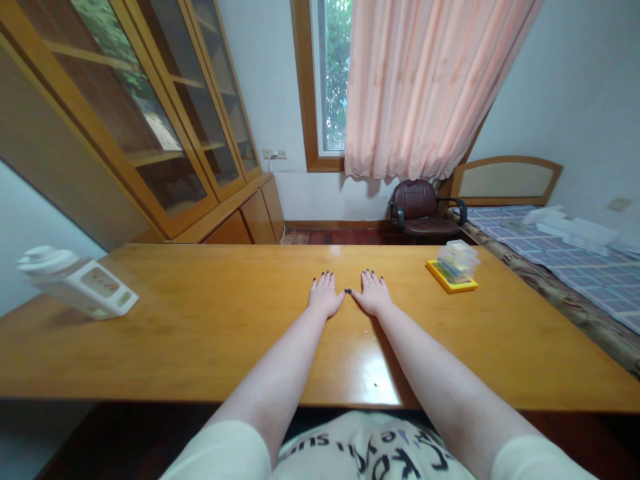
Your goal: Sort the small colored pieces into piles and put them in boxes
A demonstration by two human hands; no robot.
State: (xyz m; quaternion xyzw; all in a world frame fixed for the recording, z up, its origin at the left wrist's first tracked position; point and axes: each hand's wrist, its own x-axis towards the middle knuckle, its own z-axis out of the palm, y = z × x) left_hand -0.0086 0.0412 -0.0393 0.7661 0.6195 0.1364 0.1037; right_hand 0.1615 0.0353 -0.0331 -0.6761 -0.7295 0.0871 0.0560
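Both palms lie flat on the wooden table (225, 320), side by side near its middle. My left hand (325, 295) has its fingers stretched toward the far edge and holds nothing. My right hand (373, 293) rests the same way, also holding nothing. The two thumbs point inward and their tips meet or nearly meet. To the right of my right hand stand clear plastic boxes (457, 257), stacked on a yellow tray-like case (451, 277); what is inside them I cannot make out.
A white lidded bottle or container (83, 283) stands at the table's left end. Beyond are a glass-door cabinet (170, 100), a brown armchair (420, 207) and a pink curtain (425, 87). A bed (575, 247) with a checked cover runs along the right side.
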